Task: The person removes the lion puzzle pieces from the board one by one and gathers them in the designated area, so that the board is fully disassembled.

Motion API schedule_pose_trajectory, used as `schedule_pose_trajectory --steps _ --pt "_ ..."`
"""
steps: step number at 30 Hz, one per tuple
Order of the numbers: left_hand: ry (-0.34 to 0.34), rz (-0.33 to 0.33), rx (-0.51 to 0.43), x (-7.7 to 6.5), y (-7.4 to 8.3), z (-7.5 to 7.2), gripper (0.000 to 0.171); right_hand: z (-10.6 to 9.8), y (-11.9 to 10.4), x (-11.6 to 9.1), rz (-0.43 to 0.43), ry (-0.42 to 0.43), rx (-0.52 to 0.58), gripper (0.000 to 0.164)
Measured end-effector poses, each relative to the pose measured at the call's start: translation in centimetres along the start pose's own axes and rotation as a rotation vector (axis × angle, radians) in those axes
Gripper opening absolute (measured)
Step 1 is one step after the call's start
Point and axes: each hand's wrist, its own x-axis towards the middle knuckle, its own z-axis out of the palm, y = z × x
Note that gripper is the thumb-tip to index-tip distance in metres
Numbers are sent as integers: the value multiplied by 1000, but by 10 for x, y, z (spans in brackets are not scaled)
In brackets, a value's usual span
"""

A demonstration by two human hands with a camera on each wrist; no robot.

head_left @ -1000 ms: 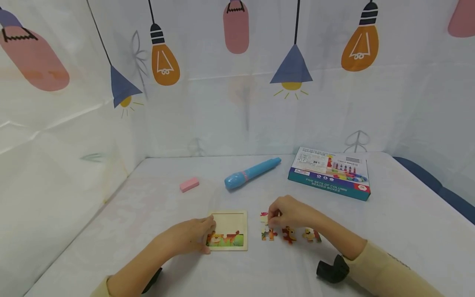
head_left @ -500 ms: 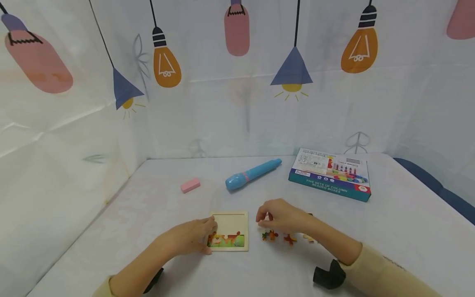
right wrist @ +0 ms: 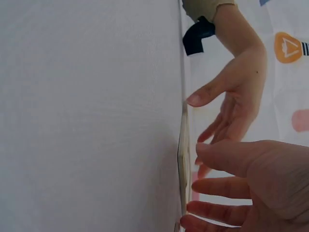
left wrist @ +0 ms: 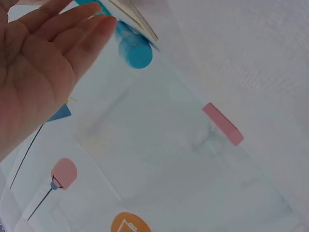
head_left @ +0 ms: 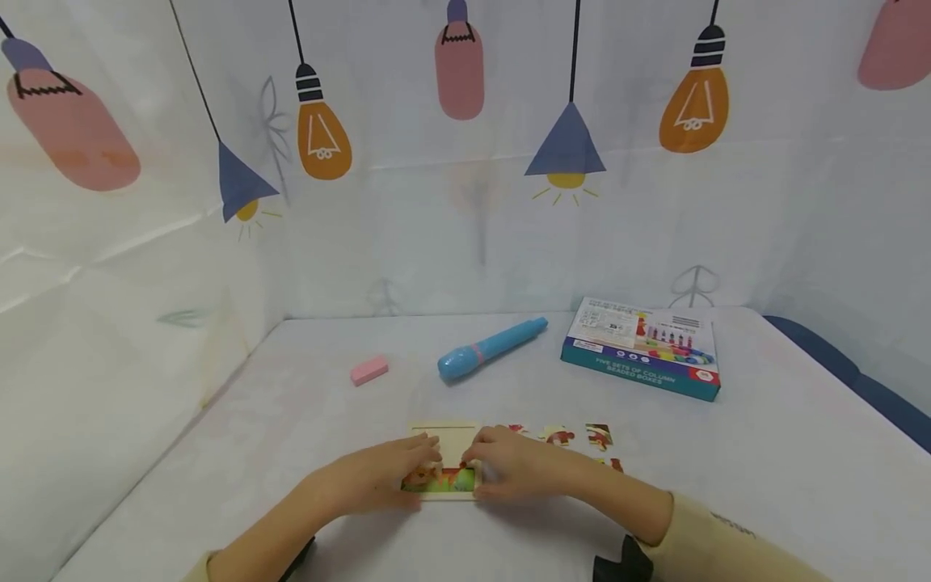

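A wooden puzzle board [head_left: 445, 496] lies flat on the table in the head view, with joined picture pieces [head_left: 440, 482] along its lower part. My left hand [head_left: 378, 475] rests at the board's left side, thumb near its front corner and fingers reaching over the left rim. My right hand [head_left: 518, 465] is at the right side, its fingertips over the inside of the board beside the joined pieces. Both hands have fairly straight fingers in the wrist views. Loose puzzle pieces [head_left: 558, 436] lie to the right, some hidden behind the right hand and forearm.
Farther back on the table are a pink block [head_left: 369, 370], a blue microphone-shaped toy [head_left: 491, 349] and a boxed bead set [head_left: 640, 347]. A white sheet [head_left: 407, 226] printed with lamps hangs behind. A dark blue chair back [head_left: 815, 352] shows beyond the right edge.
My right hand has moved left from above the loose pieces to the board's right side, uncovering the upper row of loose pieces. My left hand stays at the board's left side.
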Motion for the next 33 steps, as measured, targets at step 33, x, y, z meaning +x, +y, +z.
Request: schedule_pose_trajectory --steps 33 --pt "73 153 96 7 2 6 33 14 2 5 5 110 105 37"
